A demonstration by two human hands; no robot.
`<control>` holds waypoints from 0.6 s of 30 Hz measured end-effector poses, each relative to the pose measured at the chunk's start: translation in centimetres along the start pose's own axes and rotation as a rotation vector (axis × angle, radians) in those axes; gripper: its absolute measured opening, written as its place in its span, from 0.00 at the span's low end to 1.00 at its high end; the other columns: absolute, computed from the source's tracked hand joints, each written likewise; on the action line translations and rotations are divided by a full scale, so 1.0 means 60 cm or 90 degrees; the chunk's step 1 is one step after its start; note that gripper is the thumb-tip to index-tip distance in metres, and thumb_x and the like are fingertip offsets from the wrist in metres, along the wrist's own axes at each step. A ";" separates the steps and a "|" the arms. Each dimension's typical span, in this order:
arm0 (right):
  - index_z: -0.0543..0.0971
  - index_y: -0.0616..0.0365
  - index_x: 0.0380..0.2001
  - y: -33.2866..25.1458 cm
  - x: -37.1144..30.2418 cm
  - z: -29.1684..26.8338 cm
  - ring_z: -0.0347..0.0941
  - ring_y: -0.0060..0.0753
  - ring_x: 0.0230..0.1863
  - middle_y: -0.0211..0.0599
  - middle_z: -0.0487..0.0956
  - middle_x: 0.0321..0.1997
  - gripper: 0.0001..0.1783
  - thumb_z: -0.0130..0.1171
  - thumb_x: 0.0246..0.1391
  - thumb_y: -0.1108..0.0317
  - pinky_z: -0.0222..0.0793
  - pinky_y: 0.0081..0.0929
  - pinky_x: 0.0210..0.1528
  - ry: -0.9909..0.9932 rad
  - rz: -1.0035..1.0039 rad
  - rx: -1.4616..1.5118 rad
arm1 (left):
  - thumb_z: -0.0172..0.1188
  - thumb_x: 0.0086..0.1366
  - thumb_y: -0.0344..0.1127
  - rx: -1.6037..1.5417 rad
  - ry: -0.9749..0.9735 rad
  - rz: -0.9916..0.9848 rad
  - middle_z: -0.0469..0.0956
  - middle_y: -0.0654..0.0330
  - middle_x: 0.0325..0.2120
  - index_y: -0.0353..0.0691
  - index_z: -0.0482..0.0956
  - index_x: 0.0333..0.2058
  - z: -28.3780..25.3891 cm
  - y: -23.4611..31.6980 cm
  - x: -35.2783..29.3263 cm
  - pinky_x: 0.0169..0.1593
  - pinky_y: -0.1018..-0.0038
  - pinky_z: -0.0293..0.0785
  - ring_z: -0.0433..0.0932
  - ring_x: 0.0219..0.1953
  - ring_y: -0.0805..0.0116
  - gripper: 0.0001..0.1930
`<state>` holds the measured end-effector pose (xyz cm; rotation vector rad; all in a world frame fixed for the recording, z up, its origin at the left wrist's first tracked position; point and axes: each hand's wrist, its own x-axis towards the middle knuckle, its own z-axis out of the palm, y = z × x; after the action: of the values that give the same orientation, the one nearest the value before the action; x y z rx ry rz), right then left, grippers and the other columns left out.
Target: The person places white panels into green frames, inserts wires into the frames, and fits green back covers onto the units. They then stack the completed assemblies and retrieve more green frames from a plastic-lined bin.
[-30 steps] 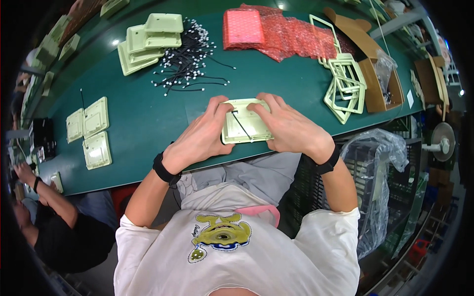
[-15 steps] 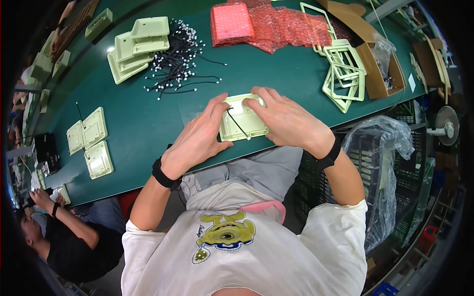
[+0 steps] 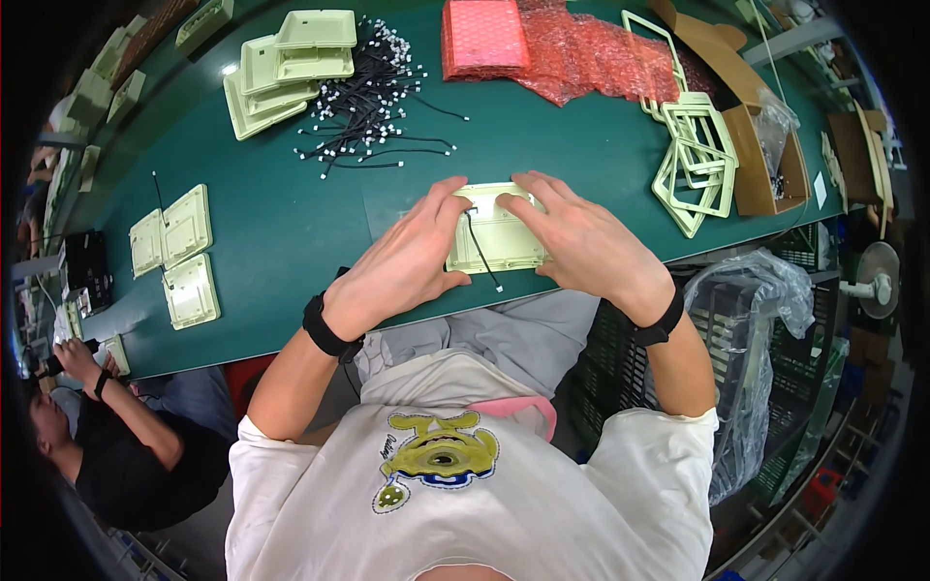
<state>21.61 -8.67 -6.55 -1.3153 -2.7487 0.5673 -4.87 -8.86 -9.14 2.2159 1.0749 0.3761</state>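
Observation:
A pale green plastic housing (image 3: 501, 254) lies at the table's near edge, its ribbed inner side facing up. A thin black cable (image 3: 478, 244) runs from its upper left part down past the lower edge, ending in a small white connector. My left hand (image 3: 412, 247) grips the housing's left side, fingers at the top corner and thumb near the bottom. From the right, my right hand (image 3: 591, 232) holds the opposite side, one finger pressing inside near the top. Whatever sits right under the fingertips is hidden.
Black cables (image 3: 363, 102) lie heaped beside stacked green housings (image 3: 315, 48). Three more housings (image 3: 192, 290) are at left. Pink bubble wrap (image 3: 591, 58), green frames (image 3: 702, 165) and a cardboard box (image 3: 765, 160) sit at right. A co-worker (image 3: 145, 445) works at lower left.
The view has shifted slightly, so the far items appear further right. Both hands keep their hold on the housing. The cable's loose end hangs a bit lower, past the housing's edge.

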 end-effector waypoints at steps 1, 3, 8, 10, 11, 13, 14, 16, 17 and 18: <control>0.71 0.53 0.68 0.002 -0.003 0.002 0.68 0.55 0.75 0.46 0.69 0.76 0.54 0.83 0.34 0.76 0.74 0.44 0.70 0.017 -0.004 -0.007 | 0.84 0.50 0.31 0.005 0.001 -0.001 0.64 0.44 0.73 0.33 0.68 0.61 0.001 0.000 0.000 0.66 0.53 0.77 0.73 0.67 0.36 0.43; 0.71 0.53 0.69 0.010 -0.011 0.002 0.67 0.55 0.76 0.46 0.69 0.77 0.54 0.83 0.34 0.76 0.74 0.45 0.71 0.015 -0.002 0.006 | 0.84 0.50 0.31 0.001 -0.004 -0.008 0.64 0.44 0.73 0.33 0.69 0.61 0.005 0.002 0.001 0.66 0.53 0.76 0.73 0.68 0.36 0.42; 0.72 0.52 0.70 0.021 -0.013 0.002 0.66 0.54 0.77 0.43 0.69 0.79 0.54 0.84 0.36 0.73 0.71 0.48 0.72 0.017 -0.002 0.034 | 0.84 0.50 0.32 -0.021 0.018 -0.004 0.64 0.44 0.74 0.32 0.70 0.61 0.011 -0.007 -0.001 0.66 0.53 0.77 0.73 0.68 0.37 0.42; 0.72 0.52 0.70 0.017 -0.006 -0.004 0.66 0.53 0.76 0.42 0.69 0.79 0.53 0.83 0.36 0.73 0.71 0.49 0.72 0.016 -0.017 0.031 | 0.84 0.50 0.32 -0.028 0.045 -0.004 0.64 0.45 0.74 0.32 0.70 0.60 0.013 -0.014 -0.008 0.66 0.53 0.77 0.73 0.68 0.37 0.42; 0.72 0.52 0.70 0.011 -0.001 -0.006 0.67 0.53 0.76 0.42 0.69 0.78 0.53 0.84 0.36 0.72 0.70 0.49 0.72 0.004 -0.019 0.021 | 0.84 0.50 0.32 -0.030 0.055 -0.001 0.64 0.44 0.75 0.32 0.71 0.60 0.013 -0.017 -0.015 0.66 0.53 0.77 0.73 0.68 0.38 0.41; 0.73 0.52 0.70 -0.006 0.013 -0.010 0.67 0.53 0.76 0.42 0.70 0.78 0.53 0.84 0.37 0.71 0.69 0.50 0.72 -0.018 -0.036 0.003 | 0.84 0.50 0.32 -0.027 0.081 -0.004 0.64 0.44 0.75 0.32 0.71 0.60 0.009 -0.022 -0.033 0.66 0.54 0.76 0.73 0.67 0.39 0.41; 0.73 0.52 0.70 -0.016 0.013 -0.017 0.67 0.53 0.76 0.42 0.70 0.78 0.53 0.84 0.37 0.71 0.69 0.50 0.72 -0.014 -0.069 0.002 | 0.84 0.50 0.32 -0.011 0.101 -0.025 0.64 0.44 0.75 0.32 0.71 0.60 0.005 -0.019 -0.041 0.66 0.54 0.76 0.73 0.67 0.39 0.41; 0.73 0.53 0.70 -0.033 0.020 -0.010 0.67 0.54 0.75 0.46 0.70 0.77 0.54 0.85 0.34 0.69 0.68 0.52 0.72 -0.036 -0.054 -0.014 | 0.84 0.49 0.32 0.002 0.054 -0.023 0.66 0.45 0.74 0.32 0.72 0.61 -0.004 -0.020 -0.062 0.69 0.56 0.74 0.72 0.68 0.41 0.41; 0.73 0.53 0.70 -0.049 0.030 0.001 0.67 0.54 0.75 0.46 0.70 0.77 0.54 0.85 0.34 0.69 0.68 0.52 0.72 -0.030 -0.101 -0.010 | 0.84 0.49 0.32 0.024 0.077 -0.057 0.66 0.45 0.74 0.32 0.72 0.61 -0.017 -0.024 -0.082 0.69 0.56 0.74 0.72 0.68 0.41 0.41; 0.73 0.56 0.69 -0.069 0.037 0.011 0.66 0.56 0.75 0.49 0.70 0.77 0.54 0.85 0.34 0.68 0.68 0.52 0.71 -0.044 -0.097 -0.009 | 0.84 0.49 0.32 0.049 0.061 -0.083 0.66 0.46 0.74 0.32 0.72 0.61 -0.030 -0.024 -0.107 0.70 0.56 0.73 0.71 0.68 0.41 0.41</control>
<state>16.97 -9.54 -6.03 -1.0959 -2.8804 0.5931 -10.66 -12.43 -8.58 2.1992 1.2981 0.3934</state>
